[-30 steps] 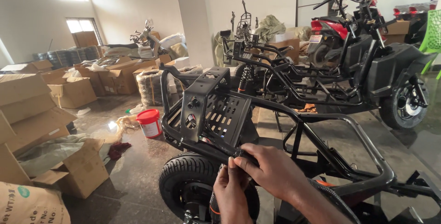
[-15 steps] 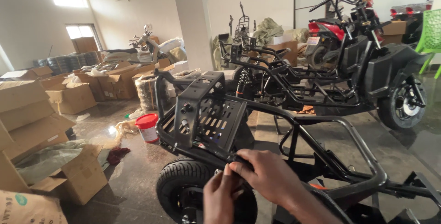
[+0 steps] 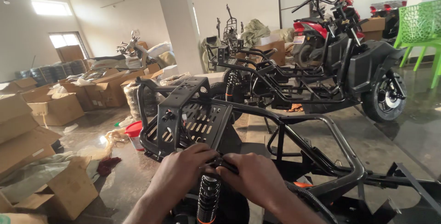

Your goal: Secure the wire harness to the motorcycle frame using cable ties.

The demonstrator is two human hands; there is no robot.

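Both hands have come together at the rear of the black frame since a second ago, left hand and right hand now pinching a small dark part (above the shock), so fitting looks underway.

Black frame with slotted plate, centre; red bucket left; green lattice chair upper right; brown cardboard boxes left.

Floor; cardboard boxes; red bucket
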